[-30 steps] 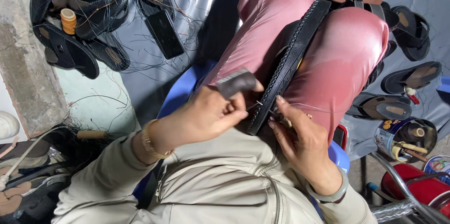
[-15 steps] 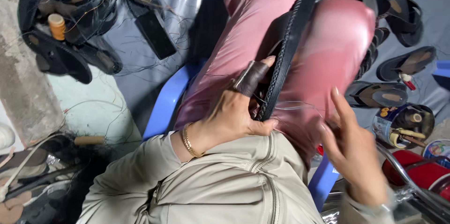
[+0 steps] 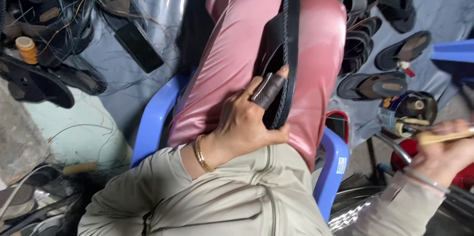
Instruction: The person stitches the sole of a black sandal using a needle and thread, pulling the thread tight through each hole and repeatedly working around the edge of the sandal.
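Observation:
A black sandal (image 3: pixel 285 43) stands on its edge between my pink-trousered knees. My left hand (image 3: pixel 247 122) grips its near end, with a dark leather guard (image 3: pixel 269 90) on one finger and a gold bracelet at the wrist. My right hand (image 3: pixel 447 154) is far out to the right, closed on a tool with a pale wooden handle (image 3: pixel 439 137), just above an open tin (image 3: pixel 407 112).
I sit on a blue plastic chair (image 3: pixel 153 117). Several dark sandals (image 3: pixel 380 85) lie on grey cloth at the right, more (image 3: pixel 49 33) at the upper left with a spool of thread (image 3: pixel 25 49). A red object (image 3: pixel 419 159) sits near the right hand.
My right hand has left the sandal and swung out to the right, where it now holds the wooden-handled tool. The left hand stays on the sandal.

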